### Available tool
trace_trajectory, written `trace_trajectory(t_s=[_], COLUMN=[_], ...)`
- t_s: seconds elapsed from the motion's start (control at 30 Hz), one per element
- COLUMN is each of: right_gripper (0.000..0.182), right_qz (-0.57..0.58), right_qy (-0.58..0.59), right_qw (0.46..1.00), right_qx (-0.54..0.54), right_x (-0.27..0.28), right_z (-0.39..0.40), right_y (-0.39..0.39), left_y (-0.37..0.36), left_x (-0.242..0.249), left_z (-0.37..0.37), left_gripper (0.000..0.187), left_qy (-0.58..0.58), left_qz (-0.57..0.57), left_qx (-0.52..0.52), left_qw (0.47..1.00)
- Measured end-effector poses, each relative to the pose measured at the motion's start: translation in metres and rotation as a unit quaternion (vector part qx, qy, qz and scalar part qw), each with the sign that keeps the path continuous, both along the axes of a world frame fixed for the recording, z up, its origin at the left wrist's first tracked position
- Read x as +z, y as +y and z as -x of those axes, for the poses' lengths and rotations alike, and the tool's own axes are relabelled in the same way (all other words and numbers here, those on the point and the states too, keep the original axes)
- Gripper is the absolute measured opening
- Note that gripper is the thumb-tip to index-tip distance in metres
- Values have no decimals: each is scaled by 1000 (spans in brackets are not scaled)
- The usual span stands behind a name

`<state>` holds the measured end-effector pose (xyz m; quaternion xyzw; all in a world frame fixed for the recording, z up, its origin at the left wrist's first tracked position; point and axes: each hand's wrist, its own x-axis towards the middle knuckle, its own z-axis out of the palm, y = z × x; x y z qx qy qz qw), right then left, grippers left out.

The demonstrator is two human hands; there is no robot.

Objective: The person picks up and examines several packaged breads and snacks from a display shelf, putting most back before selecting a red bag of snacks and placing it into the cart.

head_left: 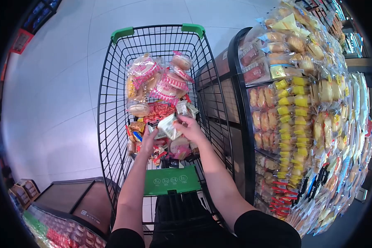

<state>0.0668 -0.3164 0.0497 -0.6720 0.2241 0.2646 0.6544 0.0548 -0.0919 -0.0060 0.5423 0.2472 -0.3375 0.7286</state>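
Both my hands reach down into a black wire shopping cart point(104, 111). My right hand point(189, 127) is closed on a small white snack packet point(168, 126) with printing on it. My left hand point(150, 142) is close to the packet's left side, its fingers bent around a pale wrapped item that I see only in part. Under and around the hands lie red snack packets point(160, 110) and a round bun in clear wrap point(179, 146). Farther forward in the cart are several round breads in pink-and-clear bags point(169, 87).
To the right, a shelf display holds many bagged breads point(291, 47) and yellow-labelled packs point(293, 120), its dark edge point(244, 124) close to the cart. A green child-seat flap point(171, 180) is at the near end. Another bin of packaged goods point(66, 231) stands at lower left.
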Motion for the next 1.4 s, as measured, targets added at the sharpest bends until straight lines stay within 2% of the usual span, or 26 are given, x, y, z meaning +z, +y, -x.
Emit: trace_trajectory(t_s=[0.07, 0.1, 0.13, 0.2, 0.23, 0.27, 0.3, 0.33, 0.37, 0.43, 0.47, 0.5, 0.53, 0.57, 0.63, 0.67, 0.73, 0.87, 0.97, 1.03, 1.17, 1.23, 1.27, 1.33, 1.4], right_gripper=[49, 39, 39, 26, 23, 23, 23, 23, 20, 28, 28, 36, 44, 44, 66, 66, 75, 78, 76, 74, 68, 70, 70, 74, 73], right_qz=[-51, 12, 12, 140, 154, 155, 87, 18, -15, 143, 143, 341, 524, 524, 635, 634, 539, 518, 536, 559, 545, 509, 510, 454, 425], right_qy=[-155, -172, -173, -203, -263, -261, -269, -275, -168, -124, -124, -112, -94, -93, -125, -125, 55, 93, 66, 29, 50, 31, 31, 133, 136], right_qw=[986, 981, 981, 961, 948, 948, 957, 960, 984, 975, 975, 932, 846, 846, 748, 748, 813, 821, 802, 765, 779, 815, 815, 854, 872], right_qx=[45, 88, 88, 123, 96, 95, 69, 42, -55, -114, -115, -38, 40, 39, 148, 149, 213, 223, 256, 318, 306, 274, 273, 217, 202], right_x=[-10, -11, -10, 8, -1, -13, -22, -31, -33, -51, -63, -75, -86, -98, -115, -110, -90, -94, -97, -97, -81, -79, -74, -62, -67], right_z=[-3, -5, -6, -12, -12, -12, -13, -14, -16, -23, -26, -28, -28, -25, -23, -29, -48, -57, -45, -37, -33, -32, -33, -34, -29], right_y=[11, 13, 15, 23, 29, 32, 33, 33, 32, 14, 10, 6, 4, 3, 3, 3, 1, -2, -4, -6, -3, -3, -3, -2, -8], left_y=[4, 5, 6, 10, 12, 12, 9, 9, 9, 14, 16, 18, 19, 22, 21, 21, 22, 21, 17, 20, 18, 17, 17, 17, 19], left_x=[-6, -5, -5, -8, -10, -12, -1, -1, -2, -2, -3, -5, -8, -10, -10, -10, -15, -24, -20, -21, -19, -16, -16, -16, -18], left_z=[1, 0, -2, 2, 6, 8, 6, 5, 3, 2, 2, 1, 1, 2, 2, 3, 5, 9, 10, 8, 9, 7, 7, 9, 10], left_gripper=[49, 50, 51, 51, 50, 50, 52, 52, 54, 59, 59, 59, 61, 59, 58, 57, 59, 62, 54, 54, 54, 54, 54, 55, 55], left_qy=[1, 49, 95, 87, 80, 75, 41, 42, 23, 16, 15, 37, 59, 60, 62, 64, 74, 89, 67, 75, 86, 88, 91, 89, 86], left_qz=[32, 126, 218, 215, 213, 211, 139, 139, 131, 111, 111, 81, 50, 59, 62, 64, 83, 128, 125, 137, 150, 152, 153, 152, 153], left_qx=[-5, 14, 32, 23, 14, 5, -17, -18, -9, 23, 22, 57, 92, 101, 109, 118, 132, 165, 166, 173, 183, 181, 180, 183, 186], left_qw=[999, 991, 971, 972, 974, 975, 989, 989, 991, 993, 993, 994, 993, 991, 990, 989, 985, 974, 976, 972, 968, 968, 967, 967, 967])
